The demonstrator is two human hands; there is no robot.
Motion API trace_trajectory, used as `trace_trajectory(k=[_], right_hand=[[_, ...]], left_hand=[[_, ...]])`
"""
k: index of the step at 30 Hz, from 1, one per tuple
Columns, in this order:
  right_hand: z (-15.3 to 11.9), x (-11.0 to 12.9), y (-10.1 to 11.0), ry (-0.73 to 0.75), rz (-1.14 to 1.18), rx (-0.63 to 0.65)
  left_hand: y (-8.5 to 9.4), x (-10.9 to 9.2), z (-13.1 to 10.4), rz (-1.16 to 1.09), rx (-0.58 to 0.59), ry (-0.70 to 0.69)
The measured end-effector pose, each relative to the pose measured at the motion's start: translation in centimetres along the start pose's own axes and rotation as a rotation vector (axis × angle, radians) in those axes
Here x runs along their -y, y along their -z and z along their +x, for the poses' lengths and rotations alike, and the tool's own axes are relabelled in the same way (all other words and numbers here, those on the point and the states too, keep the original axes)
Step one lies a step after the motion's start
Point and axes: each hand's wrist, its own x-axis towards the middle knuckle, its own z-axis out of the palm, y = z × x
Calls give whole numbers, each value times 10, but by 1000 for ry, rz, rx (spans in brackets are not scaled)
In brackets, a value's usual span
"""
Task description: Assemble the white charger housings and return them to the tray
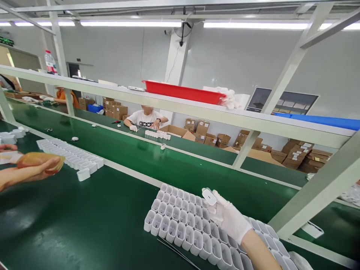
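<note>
My right hand (pixel 226 217), in a white glove, comes in from the lower right. It grips a small white cup (pixel 209 196) between thumb and fingers, with a rounded end with a dark slot facing the camera. Beneath and around the hand stand several rows of white, open-topped oval cups (pixel 180 233) packed side by side on the green table (pixel 107 225). The glove and forearm hide part of these rows. My left hand is out of view.
At the left edge, another person's hands (pixel 36 170) hold an amber object beside more cups (pixel 74 155). Thin strips (pixel 178 252) lie before the near rows. A slanted post (pixel 315 187) rises at right. Overhead, a shelf (pixel 180 107) carries a red tray (pixel 182 92). A person (pixel 144 118) sits opposite.
</note>
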Motion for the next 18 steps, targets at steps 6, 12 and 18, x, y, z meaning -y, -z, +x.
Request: trace_trajectory(k=[6,12,18], right_hand=[[12,27,-4,41,-87,-61],[28,35,2,46,-170,-80],[32,29,7,43,-285,-66]], left_hand=[[211,198,-156,197,-416,144],[241,301,-231,147,-487,318],[215,252,-209,142,-486,243]])
